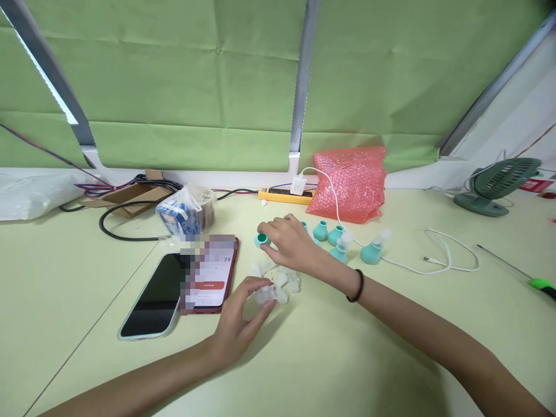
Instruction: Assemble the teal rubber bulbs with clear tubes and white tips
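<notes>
Between the thumb and fingers of my left hand [241,315] is a translucent white plastic tube piece [273,293], held low over the table. My right hand [289,243] reaches across and grips a teal rubber bulb [262,238] whose round opening faces up toward me. Loose translucent plastic pieces [290,278] lie between my hands. Behind my right wrist stand several teal bulbs, among them an open-topped teal bulb [320,230]. A teal bulb with a clear tip [371,252] stands to the right. My right hand hides some bulbs in part.
Two phones, a dark-screened phone [152,295] and a lit phone [212,275], lie on the left. Farther back are a bagged blue package [185,211], a yellow power strip [284,196] and red bubble wrap [350,184]. A white cable [447,255], screwdriver [536,284] and green fan [495,182] are right.
</notes>
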{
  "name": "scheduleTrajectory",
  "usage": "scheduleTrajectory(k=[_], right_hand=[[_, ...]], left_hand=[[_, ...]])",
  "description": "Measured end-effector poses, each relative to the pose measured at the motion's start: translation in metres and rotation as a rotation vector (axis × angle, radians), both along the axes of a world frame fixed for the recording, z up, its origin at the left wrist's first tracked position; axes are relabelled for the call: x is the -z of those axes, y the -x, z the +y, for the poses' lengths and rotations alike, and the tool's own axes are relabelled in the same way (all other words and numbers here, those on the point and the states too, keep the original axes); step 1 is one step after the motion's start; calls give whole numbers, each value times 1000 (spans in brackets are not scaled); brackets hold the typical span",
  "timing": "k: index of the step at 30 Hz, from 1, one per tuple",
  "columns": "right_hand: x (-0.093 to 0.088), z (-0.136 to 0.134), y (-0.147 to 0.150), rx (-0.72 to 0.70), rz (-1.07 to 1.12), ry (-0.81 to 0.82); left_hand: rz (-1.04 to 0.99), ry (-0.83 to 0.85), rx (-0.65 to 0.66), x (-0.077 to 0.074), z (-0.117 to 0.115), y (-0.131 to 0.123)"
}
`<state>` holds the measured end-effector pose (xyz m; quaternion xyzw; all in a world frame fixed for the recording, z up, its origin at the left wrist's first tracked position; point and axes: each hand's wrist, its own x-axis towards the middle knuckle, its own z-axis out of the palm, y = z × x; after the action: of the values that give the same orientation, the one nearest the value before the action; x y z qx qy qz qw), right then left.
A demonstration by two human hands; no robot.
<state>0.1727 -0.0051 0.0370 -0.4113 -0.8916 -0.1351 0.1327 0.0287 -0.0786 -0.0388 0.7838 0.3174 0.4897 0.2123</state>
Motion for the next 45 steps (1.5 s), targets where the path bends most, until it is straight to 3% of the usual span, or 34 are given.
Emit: scheduleTrajectory(k=[3, 6, 10, 15, 19, 23, 31, 39, 45], right_hand=[[-8, -26, -15, -110, 239, -8], [-4, -49, -33, -249, 466, -57], [17, -71, -48, -291, 561, -73], [50, -91, -49, -269, 610, 126], [70, -93, -47, -256, 674, 288], [77, -91, -48, -261, 667, 381], [75, -85, -51, -270, 747, 173], [79, -85, -50, -224, 725, 175], [89, -84, -51, -209, 700, 130]], left_hand=[[-19, -62, 4, 2, 0, 2], [11, -134, -44, 2, 0, 4], [23, -134, 14, 2, 0, 4], [-7, -66, 31, 0, 1, 0], [-56, 0, 80, 0, -3, -3], [-117, 60, 135, 1, -7, -4], [-115, 24, 59, 7, -12, -3], [-79, -120, 173, 4, -8, -6], [-88, 123, 184, 7, -5, -7]])
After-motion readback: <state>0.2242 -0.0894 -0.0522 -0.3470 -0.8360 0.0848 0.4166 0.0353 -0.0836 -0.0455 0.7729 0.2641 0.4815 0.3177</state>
